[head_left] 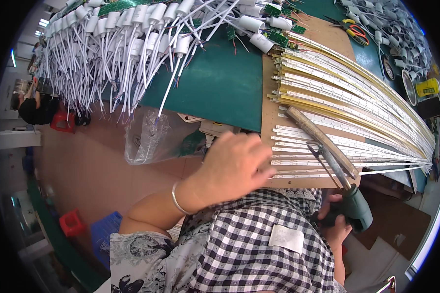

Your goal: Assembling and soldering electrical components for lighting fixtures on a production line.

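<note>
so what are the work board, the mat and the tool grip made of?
Board: likely hardboard or cardboard, matte brown, flat. Mat: looks like rubber or vinyl, uniform green, slight sheen. Tool grip in the right hand: probably moulded plastic or rubber, dark green.

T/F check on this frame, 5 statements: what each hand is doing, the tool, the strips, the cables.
1. The right hand grips a soldering iron by its dark green handle. True.
2. The left hand holds scissors. False: it holds no tool; its fingers rest at the near ends of the LED strips.
3. The LED strips lie on a brown board. True.
4. The white cables are coiled in a box. False: they hang loose over the edge of the green table.
5. The left wrist is bare. False: it wears a silver bangle.
</note>
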Motion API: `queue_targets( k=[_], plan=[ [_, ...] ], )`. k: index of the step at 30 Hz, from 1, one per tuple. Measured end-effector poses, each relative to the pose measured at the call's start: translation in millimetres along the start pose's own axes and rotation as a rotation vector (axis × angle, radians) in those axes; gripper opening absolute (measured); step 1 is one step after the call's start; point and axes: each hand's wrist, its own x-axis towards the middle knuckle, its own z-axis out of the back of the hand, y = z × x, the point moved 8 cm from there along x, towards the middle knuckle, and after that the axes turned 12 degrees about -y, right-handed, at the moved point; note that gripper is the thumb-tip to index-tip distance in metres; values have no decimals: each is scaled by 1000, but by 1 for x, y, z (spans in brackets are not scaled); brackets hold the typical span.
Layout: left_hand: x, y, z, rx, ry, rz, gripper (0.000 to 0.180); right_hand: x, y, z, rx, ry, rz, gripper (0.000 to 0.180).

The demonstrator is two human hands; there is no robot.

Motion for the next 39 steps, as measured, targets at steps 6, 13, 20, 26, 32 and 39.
queue_targets(
  k=[6, 13, 20, 26, 32, 39],
  plan=[
    [64, 115, 104, 209, -669, 62, 16, 6, 7, -3, 45, -11, 39, 58],
    [118, 137, 84, 815, -740, -92, 25, 5, 10, -2, 42, -47, 74, 57],
    [92, 116, 120, 713, -763, -49, 17, 9, 9, -6, 72, -52, 63, 59],
    [-19, 147, 106, 675, -561, 161, 11, 17, 6, -10, 114, 18, 7, 59],
    [-10, 121, 107, 846, -433, 174, 33, 17, 3, -6, 118, -40, 33, 59],
    [83, 134, 53, 443, -397, 161, 28, 12, 12, -13, 127, -24, 20, 59]
  ],
)
